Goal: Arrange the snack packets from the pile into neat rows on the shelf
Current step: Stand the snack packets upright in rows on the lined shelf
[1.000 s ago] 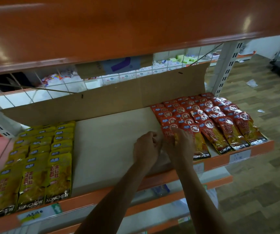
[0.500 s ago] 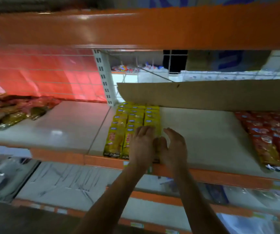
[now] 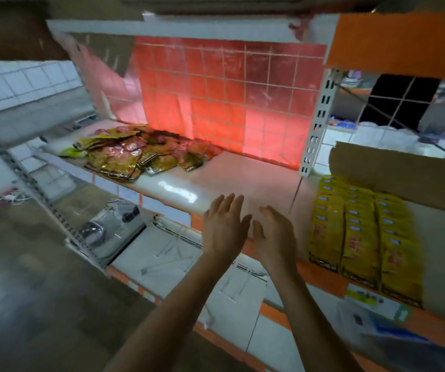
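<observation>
Snack packets [image 3: 138, 154] lay heaped at the back left of the shelf [image 3: 224, 173], likely light, soft and slick, best pinched by a flat edge seam, while your left grip [image 3: 224, 229] and right grip [image 3: 275, 237] hovered open and empty, well short of them.

Pile [image 3: 135, 154] print blurred unreadable, yellow rows [image 3: 361, 237] hidden rearward under cardboard [image 3: 403, 178], forearms [image 3: 162, 318] cut by bottom edge.
</observation>
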The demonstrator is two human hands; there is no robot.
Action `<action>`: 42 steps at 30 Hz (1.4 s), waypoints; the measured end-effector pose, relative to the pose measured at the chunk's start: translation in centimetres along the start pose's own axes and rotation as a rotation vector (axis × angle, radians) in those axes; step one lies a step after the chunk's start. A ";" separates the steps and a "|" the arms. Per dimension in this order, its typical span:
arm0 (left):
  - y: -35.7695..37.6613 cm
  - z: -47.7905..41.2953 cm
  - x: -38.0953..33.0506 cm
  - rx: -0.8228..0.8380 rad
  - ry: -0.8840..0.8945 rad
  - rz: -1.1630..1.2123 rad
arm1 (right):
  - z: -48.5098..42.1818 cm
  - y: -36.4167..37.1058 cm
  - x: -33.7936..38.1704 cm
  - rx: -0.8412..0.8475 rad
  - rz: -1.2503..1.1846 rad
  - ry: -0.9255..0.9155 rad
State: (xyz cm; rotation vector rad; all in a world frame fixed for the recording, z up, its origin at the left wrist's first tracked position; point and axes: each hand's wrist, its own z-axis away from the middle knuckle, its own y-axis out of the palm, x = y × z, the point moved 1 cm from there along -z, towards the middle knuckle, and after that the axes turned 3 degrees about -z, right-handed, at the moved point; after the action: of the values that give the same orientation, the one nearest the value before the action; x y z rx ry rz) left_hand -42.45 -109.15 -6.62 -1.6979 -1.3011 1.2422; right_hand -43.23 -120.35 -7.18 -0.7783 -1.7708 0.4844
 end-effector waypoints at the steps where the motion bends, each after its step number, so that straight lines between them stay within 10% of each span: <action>1: 0.0 -0.4 1.3 0.003 -0.021 -0.014 | -0.5 1.0 0.7 0.013 -0.001 0.002; 17: 0.9 -13.1 15.9 0.105 -0.335 0.008 | -15.4 14.6 6.4 0.225 0.011 0.036; 32: 3.8 -27.4 20.2 0.117 -0.165 0.035 | -26.4 21.4 7.8 0.077 -0.044 0.530; 42: 4.2 -27.3 21.3 0.195 0.003 0.180 | -25.7 22.7 6.7 -0.095 -0.491 0.793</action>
State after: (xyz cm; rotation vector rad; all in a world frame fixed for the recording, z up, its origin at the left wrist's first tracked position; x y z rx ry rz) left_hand -14.20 -88.71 -7.39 -1.7032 -1.0062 1.4194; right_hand -14.22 -101.01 -9.22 -0.4693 -1.1674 -0.2271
